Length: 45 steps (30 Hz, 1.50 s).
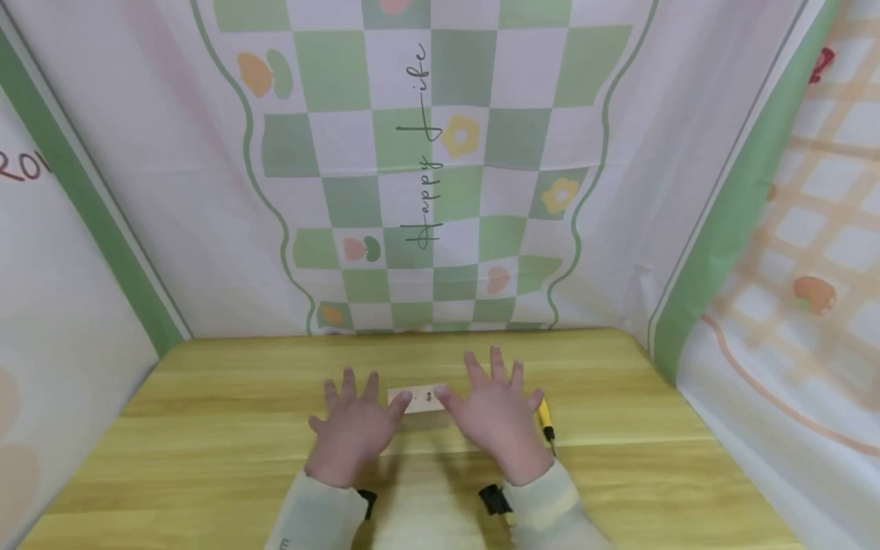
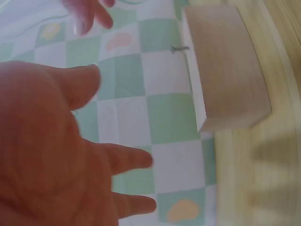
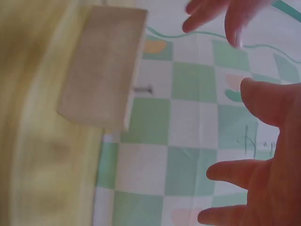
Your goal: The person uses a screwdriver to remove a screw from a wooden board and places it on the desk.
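Note:
A pale wooden block (image 1: 418,406) stands on the table, with a small screw (image 1: 429,396) sticking up out of its top face; in the left wrist view the screw (image 2: 180,49) juts from the block's side toward the backdrop. My left hand (image 1: 354,429) hovers to the left of the block, fingers spread. Mirroring it on the other side, my right hand (image 1: 499,420) is held with fingers straight and apart. Both thumbs point inward over the block in the head view. Both wrist views show the block apart from the fingers, and neither hand holds anything.
A screwdriver (image 1: 545,416) with a yellow and black handle lies on the wooden table (image 1: 241,458), just right of my right hand and partly hidden by it. Behind the table's far edge hangs a checkered cloth (image 1: 461,198); more cloth closes in both sides.

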{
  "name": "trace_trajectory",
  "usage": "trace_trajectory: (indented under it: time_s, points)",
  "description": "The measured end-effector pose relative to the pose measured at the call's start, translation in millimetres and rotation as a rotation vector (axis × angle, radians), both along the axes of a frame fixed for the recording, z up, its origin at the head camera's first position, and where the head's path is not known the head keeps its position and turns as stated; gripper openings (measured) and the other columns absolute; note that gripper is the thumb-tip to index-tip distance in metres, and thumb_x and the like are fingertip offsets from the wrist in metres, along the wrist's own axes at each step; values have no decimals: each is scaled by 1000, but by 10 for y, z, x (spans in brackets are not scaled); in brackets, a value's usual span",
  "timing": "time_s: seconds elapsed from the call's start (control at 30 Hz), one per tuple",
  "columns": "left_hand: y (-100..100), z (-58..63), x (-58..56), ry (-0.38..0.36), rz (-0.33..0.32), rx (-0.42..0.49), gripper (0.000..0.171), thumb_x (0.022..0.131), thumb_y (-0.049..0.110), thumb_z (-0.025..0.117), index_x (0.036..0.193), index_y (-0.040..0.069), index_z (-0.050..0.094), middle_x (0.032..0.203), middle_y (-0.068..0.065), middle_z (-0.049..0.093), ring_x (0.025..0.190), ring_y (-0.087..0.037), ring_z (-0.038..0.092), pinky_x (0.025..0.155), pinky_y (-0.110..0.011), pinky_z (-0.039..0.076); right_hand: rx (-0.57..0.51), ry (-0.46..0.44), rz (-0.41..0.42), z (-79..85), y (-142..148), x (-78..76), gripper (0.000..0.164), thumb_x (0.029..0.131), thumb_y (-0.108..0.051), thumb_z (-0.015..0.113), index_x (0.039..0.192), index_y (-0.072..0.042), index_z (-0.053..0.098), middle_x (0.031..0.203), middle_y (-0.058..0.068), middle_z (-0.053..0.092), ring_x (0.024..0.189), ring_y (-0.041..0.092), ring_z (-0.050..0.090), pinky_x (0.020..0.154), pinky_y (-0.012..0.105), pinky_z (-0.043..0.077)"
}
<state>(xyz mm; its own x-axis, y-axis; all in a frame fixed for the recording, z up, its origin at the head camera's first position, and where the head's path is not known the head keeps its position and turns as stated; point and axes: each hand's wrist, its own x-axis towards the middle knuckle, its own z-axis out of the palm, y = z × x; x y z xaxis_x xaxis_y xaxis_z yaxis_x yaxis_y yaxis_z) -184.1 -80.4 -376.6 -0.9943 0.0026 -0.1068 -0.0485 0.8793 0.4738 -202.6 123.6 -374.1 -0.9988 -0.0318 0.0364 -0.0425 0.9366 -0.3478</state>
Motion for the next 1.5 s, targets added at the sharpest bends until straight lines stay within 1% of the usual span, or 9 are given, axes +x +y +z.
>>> trace_trajectory:
  time_s: [0.13,0.27,0.4,0.5,0.67,0.87,1.03,1.2,1.5]
  points:
    - [-171,-55,-136,5,-83,237,85,98,65,45,159,9,24,161,-29,5,141,-56,11,101,-78,22,-190,-41,69,160,324,-99,96,89,-78,43,160,-16,24,163,22,9,142,53,13,104,77,14]
    - [-383,-144,-249,-29,-111,535,81,95,55,60,159,17,27,162,-23,12,138,-51,27,103,-69,33,-501,-109,117,265,713,-199,90,93,-57,62,158,-8,24,159,27,18,138,51,26,107,66,30]
    - [-498,-262,-321,-117,-112,883,73,96,35,68,157,19,32,162,-22,12,130,-49,42,92,-57,51,-819,-233,66,278,1063,-295,83,96,-39,67,158,-8,23,157,29,22,135,52,32,98,58,46]
    - [-528,-356,-351,-178,-104,1035,68,96,29,69,155,16,36,162,-20,11,128,-47,46,86,-50,56,-972,-309,16,217,1282,-367,83,97,-36,67,159,-9,20,157,28,22,136,52,30,96,55,48]
    - [-537,-508,-397,-211,-108,1107,64,96,26,68,152,13,40,162,-16,17,129,-47,44,86,-48,56,-1065,-398,-40,49,1508,-465,84,97,-36,67,159,-7,18,158,26,21,135,54,31,97,56,47]
    - [-500,-649,-463,-224,-114,1162,63,98,20,65,154,9,37,161,-19,17,129,-49,43,87,-49,55,-1017,-438,-109,-153,1604,-507,77,97,-29,67,156,-5,25,152,27,31,127,50,42,90,52,53]
    - [-486,-712,-486,-258,-156,1103,61,99,26,64,152,9,39,159,-23,22,120,-46,53,88,-49,55,-964,-445,-137,-282,1649,-527,81,92,-33,74,154,-3,31,142,29,40,114,43,51,85,49,56]
    - [-444,-747,-483,-272,-198,1104,63,98,24,65,152,6,39,156,-23,27,130,-45,44,87,-48,55,-910,-450,-152,-390,1679,-532,83,89,-37,76,152,-2,34,132,24,47,107,37,53,82,46,57]
    - [-336,-787,-509,-260,-163,1040,54,99,20,64,148,6,47,143,-21,46,121,-38,52,84,-44,57,-837,-446,-185,-503,1621,-553,71,90,-25,77,148,-4,42,110,14,55,82,24,51,70,41,57]
